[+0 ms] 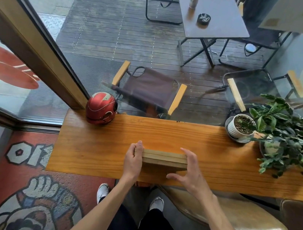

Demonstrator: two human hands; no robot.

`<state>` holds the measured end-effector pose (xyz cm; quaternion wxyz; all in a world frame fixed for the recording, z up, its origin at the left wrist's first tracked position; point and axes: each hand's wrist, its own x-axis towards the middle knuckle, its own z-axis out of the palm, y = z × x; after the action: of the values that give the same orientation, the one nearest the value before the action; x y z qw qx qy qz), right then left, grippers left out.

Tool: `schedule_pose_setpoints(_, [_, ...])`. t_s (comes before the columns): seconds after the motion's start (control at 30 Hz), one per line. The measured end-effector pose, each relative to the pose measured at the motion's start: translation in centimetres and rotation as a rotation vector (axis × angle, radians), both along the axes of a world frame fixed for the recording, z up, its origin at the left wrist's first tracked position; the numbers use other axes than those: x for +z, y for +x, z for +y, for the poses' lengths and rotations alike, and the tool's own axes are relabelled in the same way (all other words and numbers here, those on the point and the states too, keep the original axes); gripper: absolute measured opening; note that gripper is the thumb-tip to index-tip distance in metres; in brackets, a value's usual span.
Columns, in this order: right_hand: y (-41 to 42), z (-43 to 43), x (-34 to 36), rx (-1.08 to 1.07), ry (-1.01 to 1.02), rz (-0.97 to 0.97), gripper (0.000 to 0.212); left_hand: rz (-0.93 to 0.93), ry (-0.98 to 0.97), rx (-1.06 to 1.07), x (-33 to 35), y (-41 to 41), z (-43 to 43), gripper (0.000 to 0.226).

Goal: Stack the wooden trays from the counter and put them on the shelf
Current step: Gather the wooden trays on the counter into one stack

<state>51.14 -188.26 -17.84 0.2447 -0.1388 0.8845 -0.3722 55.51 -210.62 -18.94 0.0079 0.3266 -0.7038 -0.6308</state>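
Observation:
A stack of wooden trays [163,158], seen edge-on with three pale layers showing, is held over the middle of the orange wooden counter [220,156]. My left hand [133,160] grips the stack's left end, fingers curled over its far edge. My right hand [189,171] clasps the right end, with the thumb beneath and the fingers spread over the top corner. Whether the stack rests on the counter or hangs just above it is unclear. No shelf is in view.
A red helmet [101,108] sits at the counter's far left corner. A white potted plant [241,128] and a leafy plant [291,138] crowd the far right end. A window lies behind the counter. A brown leather stool [230,214] stands to my right below the counter.

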Motion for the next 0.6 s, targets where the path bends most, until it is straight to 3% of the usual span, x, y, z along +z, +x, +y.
schedule_pose_setpoints(0.07, [-0.1,0.4,-0.4,0.021,0.077,0.1,0.074,0.027,0.009,-0.06,0.0,0.6,-0.5,0.063])
schedule_pose_setpoints(0.17, [-0.3,0.7,-0.9,0.007,0.118,0.169,0.056,0.064,-0.001,-0.352,-1.0,2.0,-2.2,0.072])
schedule_pose_setpoints(0.23, [-0.4,0.6,-1.0,0.009,0.119,0.184,0.055,0.08,-0.07,-0.473,-1.7,2.3,-3.5,0.071])
schedule_pose_setpoints(0.37, [-0.3,0.8,-1.4,-0.015,0.115,0.192,0.057,0.141,-0.246,-0.525,-2.2,1.7,-4.4,0.053])
schedule_pose_setpoints(0.6, [-0.2,1.8,-2.9,-0.096,0.012,-0.031,0.053,0.139,-0.199,-0.513,-4.5,2.4,-4.5,0.056])
